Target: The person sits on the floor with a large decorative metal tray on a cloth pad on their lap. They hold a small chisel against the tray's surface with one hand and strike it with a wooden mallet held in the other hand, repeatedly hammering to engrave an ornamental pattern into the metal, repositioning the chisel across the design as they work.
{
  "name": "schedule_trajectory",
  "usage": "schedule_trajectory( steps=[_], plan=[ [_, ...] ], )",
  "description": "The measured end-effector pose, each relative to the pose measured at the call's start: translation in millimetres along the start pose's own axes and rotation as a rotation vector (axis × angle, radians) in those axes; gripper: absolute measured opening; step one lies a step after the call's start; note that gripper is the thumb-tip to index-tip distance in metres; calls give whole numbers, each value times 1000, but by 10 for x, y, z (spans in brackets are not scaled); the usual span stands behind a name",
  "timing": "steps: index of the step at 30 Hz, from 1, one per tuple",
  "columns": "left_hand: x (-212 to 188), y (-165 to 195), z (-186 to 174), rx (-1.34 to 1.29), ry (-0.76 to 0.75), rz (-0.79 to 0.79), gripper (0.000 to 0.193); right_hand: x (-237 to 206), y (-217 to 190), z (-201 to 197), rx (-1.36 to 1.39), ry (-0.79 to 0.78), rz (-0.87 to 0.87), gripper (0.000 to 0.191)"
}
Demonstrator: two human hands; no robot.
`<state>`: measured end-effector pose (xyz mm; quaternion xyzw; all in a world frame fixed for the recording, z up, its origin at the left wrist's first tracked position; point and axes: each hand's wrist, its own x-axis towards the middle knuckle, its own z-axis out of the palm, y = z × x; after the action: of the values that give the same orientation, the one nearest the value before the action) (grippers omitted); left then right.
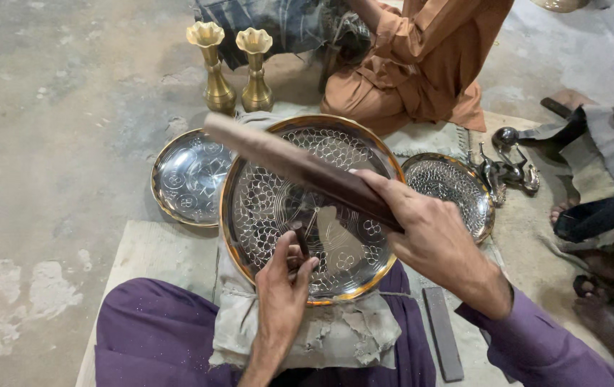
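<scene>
A large round engraved metal plate (278,208) with a brass-coloured rim is seen at the centre of the frame, resting on a worn cloth pad (336,331) over the person's purple-clad lap. A small dark chisel (301,240) is pinched upright in the left hand (282,287), fingers clenched around it, its tip set on the plate's lower middle. A long flat wooden mallet (293,166) is gripped by the right hand (429,233) at its lower right end, fingers closed around the handle; the stick is held slanting up toward the upper left, above the plate (slightly blurred).

A smaller engraved plate (189,175) is laid on the floor just beside the big plate, to its left. Another patterned plate (450,190) is lying just right of it, partly covered by the right hand. Two brass vases (234,68) are stood side by side at the upper centre-left. A flat dark bar (443,333) is laid on the floor at lower right, near the right sleeve. A heap of small metal tools (507,168) is seen at the right. A second person in orange clothing (421,64) is seated at the top centre, well apart from the hands.
</scene>
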<state>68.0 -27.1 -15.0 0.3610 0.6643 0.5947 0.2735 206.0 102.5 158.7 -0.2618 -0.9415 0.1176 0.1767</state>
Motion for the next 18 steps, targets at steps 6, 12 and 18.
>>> schedule_trajectory(
  steps=[6,12,18],
  plan=[
    [41,-27,30,34,70,101,44,-40,58,-12,-381,-173,-12,75],
    [19,-66,54,14,62,41,48,4,58,-32,-199,-82,45,74],
    [43,-106,82,117,65,-3,48,109,10,-77,-157,-29,-39,80]
  ],
)
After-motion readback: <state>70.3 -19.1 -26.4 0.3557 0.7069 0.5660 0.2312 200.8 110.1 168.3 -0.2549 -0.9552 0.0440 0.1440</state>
